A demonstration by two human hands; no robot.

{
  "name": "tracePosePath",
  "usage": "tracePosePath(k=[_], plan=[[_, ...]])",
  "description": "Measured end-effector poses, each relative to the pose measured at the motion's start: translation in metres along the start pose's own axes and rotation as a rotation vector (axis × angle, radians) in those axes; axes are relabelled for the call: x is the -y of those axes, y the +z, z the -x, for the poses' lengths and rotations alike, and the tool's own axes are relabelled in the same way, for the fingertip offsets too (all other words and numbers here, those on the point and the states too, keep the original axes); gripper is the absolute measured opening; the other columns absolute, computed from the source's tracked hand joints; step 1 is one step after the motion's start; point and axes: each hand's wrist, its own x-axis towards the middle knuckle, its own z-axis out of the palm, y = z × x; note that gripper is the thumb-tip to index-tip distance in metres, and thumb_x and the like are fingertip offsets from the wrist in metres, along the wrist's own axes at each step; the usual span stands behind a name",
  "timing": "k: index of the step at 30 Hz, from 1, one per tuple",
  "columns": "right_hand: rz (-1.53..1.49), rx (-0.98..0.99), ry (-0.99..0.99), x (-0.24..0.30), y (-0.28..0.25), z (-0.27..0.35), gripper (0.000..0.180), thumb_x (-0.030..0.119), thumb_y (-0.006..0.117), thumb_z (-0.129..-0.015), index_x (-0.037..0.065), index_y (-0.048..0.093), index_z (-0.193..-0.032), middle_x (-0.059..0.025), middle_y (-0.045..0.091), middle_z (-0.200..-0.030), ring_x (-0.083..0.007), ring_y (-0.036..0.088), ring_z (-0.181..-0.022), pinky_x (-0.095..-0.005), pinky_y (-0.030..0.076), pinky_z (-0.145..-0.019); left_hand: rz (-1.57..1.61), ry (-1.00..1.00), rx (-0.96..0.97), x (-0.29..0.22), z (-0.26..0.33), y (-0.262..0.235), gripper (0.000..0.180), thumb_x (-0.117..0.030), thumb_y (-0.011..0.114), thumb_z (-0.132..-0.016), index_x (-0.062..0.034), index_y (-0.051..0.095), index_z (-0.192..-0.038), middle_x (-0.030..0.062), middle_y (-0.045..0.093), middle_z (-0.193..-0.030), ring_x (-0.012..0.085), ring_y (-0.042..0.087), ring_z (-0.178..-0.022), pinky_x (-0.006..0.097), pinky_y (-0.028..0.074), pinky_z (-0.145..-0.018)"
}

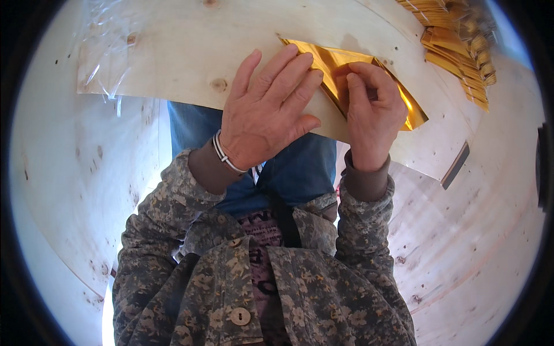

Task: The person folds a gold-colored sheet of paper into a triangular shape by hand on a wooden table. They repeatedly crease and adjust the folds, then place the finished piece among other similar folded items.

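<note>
A sheet of shiny gold foil paper (pixel 334 56) lies at a slant on the pale wooden board, with folded edges along its sides. My left hand (pixel 262 109) is open, back up, its fingers stretched out and the fingertips at the foil's left edge. A white metal bracelet (pixel 222 153) circles the left wrist. Over the middle of the foil, my right hand (pixel 376 106) is closed in a pinch, thumb and forefinger together and the other fingers curled. What lies between those fingertips, if anything, is too hidden to make out.
Bundles of folded gold paper pieces (pixel 459 55) are stacked at the far right of the board (pixel 173 52). Clear plastic strips (pixel 109 63) hang over its left part. A dark strip (pixel 456 165) sits at the board's right front corner.
</note>
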Motion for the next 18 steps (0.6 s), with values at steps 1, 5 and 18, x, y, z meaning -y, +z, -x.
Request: tracePosePath(k=[1,5,18], plan=[[0.026,-0.012,-0.061,-0.0011,-0.0002,-0.0004,0.005,0.005,0.068,-0.086,0.004,0.072,-0.090,-0.0098,0.071,-0.077,-0.0270,0.066,-0.073,-0.0359,0.052,-0.069,-0.015,-0.002,-0.001,-0.0009,0.0011,0.0004,0.060,-0.054,0.061,-0.093,-0.0108,0.061,-0.134,0.0102,0.057,-0.140,0.0284,0.048,-0.136,0.052,0.026,-0.116],[0.021,0.019,-0.057,-0.0031,-0.0013,-0.0010,0.006,0.005,0.069,-0.086,0.004,0.073,-0.090,-0.0105,0.070,-0.081,-0.0296,0.064,-0.076,-0.0378,0.051,-0.072,-0.018,-0.025,0.038,-0.0005,0.0025,0.0010,0.060,-0.053,0.060,-0.091,-0.0101,0.062,-0.132,0.0096,0.055,-0.142,0.0278,0.047,-0.138,0.052,0.028,-0.116],[-0.149,0.027,0.126,0.0000,-0.0027,-0.0018,0.011,-0.001,0.074,-0.086,0.001,0.074,-0.097,-0.0071,0.068,-0.082,-0.0125,0.063,-0.072,-0.0253,0.051,-0.065,-0.043,-0.034,0.057,0.0030,0.0037,0.0031,0.063,-0.060,0.053,-0.096,-0.0105,0.061,-0.134,0.0090,0.057,-0.141,0.0299,0.050,-0.135,0.053,0.027,-0.115]])
